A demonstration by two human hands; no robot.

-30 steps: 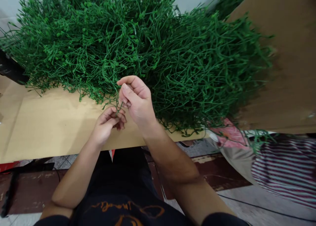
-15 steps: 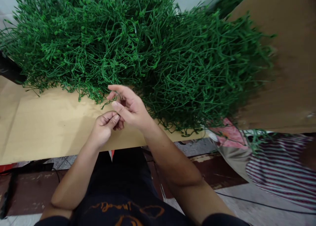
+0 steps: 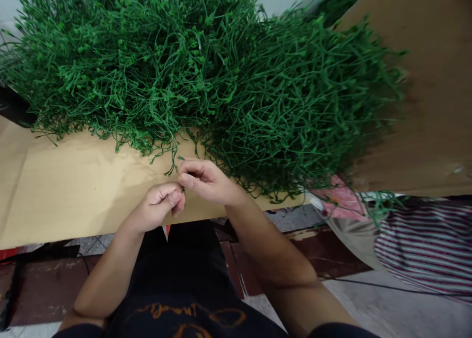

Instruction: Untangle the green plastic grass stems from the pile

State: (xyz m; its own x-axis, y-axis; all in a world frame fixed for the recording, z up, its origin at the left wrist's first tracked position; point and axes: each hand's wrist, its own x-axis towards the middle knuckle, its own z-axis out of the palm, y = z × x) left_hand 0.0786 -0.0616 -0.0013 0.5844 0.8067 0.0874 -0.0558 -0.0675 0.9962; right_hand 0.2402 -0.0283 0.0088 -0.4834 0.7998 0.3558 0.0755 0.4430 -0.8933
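My left hand [image 3: 162,205] is closed in a pinch, thumb against the bent fingers, just above the cardboard surface. Touching it or nearly so, my right hand [image 3: 208,180] is closed too, thumb and fingers curled together. A bit of green stem [image 3: 183,189] shows between the two pinches, and a green tip [image 3: 180,157] pokes out over the right fingers. Most of what the hands hold is hidden by the fingers. Behind them lies a large heap of thin green artificial stems [image 3: 147,77] with small budded ends, some loose ones trailing towards my hands.
The heap covers the back of the cardboard-topped table [image 3: 70,195]. A large cardboard sheet [image 3: 424,107] rises at the right. At the left edge is a black object [image 3: 14,107]. Beside me sits a person in a striped garment [image 3: 424,249], near a pink cloth [image 3: 342,200].
My right hand has come down and slightly right, away from the heap, and its spread fingers have closed. My left hand has moved a little down and to the right.
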